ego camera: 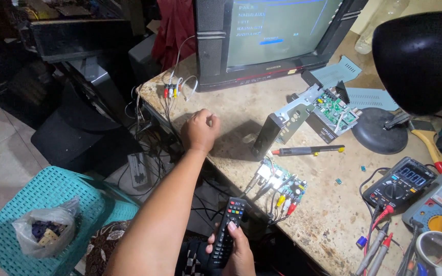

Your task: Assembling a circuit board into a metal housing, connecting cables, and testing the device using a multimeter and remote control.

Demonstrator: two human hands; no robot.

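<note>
My left hand (200,129) rests as a closed fist on the speckled tabletop (328,204) near its left corner, holding nothing I can see. My right hand (237,253) grips a black remote control (228,230) with coloured buttons, low in front of the table edge, thumb on its keypad. A green circuit board (281,188) with red, yellow and white plugs lies at the table's front edge, just right of the remote. A boxy television (272,36) with a lit menu screen stands at the back.
An opened receiver box with a green board (328,113) lies mid-table beside a black pen-like tool (308,150). A multimeter (400,183) with probes, a black lamp (420,56) and a magnifier (440,250) fill the right. A teal basket (47,214) holding a bag sits lower left.
</note>
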